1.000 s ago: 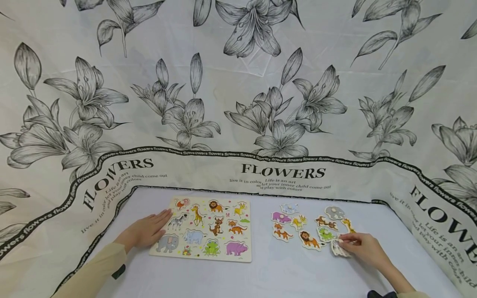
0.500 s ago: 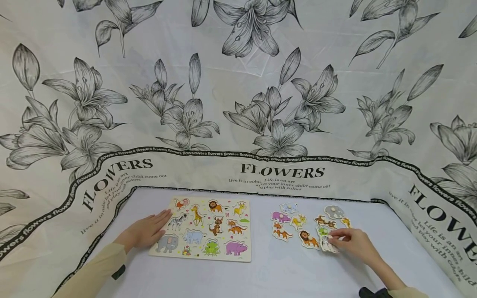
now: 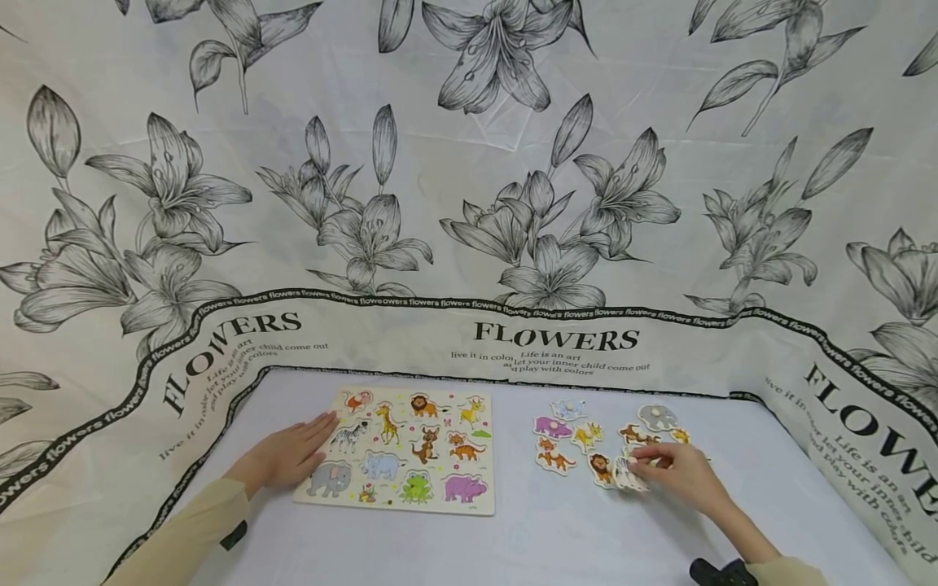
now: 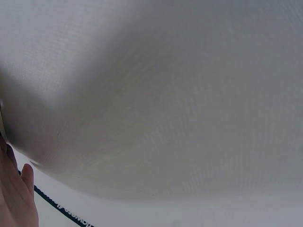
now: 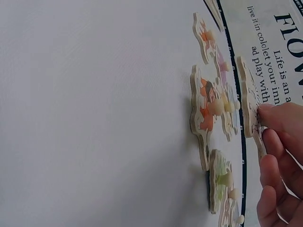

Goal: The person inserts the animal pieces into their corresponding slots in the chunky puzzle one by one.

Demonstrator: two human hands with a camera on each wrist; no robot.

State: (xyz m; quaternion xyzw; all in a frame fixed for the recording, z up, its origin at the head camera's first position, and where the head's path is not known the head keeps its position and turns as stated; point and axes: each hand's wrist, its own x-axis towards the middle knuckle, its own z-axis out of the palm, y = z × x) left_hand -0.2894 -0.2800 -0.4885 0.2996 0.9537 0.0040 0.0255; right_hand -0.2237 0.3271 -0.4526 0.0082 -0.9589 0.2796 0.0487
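Observation:
My left hand (image 3: 289,456) lies with straight fingers on the left edge of a wooden animal puzzle board (image 3: 403,439). Only part of that hand (image 4: 18,201) shows in the left wrist view. On the right, my right hand (image 3: 681,472) pinches a zebra puzzle piece (image 3: 627,475) between thumb and fingers. The zebra piece (image 5: 247,97) is held up off the table in the right wrist view. Close by in the head view is the lion piece (image 3: 601,470), partly covered by the zebra. The frog piece (image 5: 214,184) shows below the lion in the right wrist view.
Several knobbed pieces lie right of the board, among them a purple hippo (image 3: 553,427), a tiger (image 3: 554,456), a yellow deer-like animal (image 3: 588,437) and a grey elephant (image 3: 659,417). A flower-printed curtain (image 3: 410,338) borders the white table (image 3: 513,545).
My right hand has moved left with the zebra piece, from beside the frog piece to over the lion's right side. The left hand stays put on the board.

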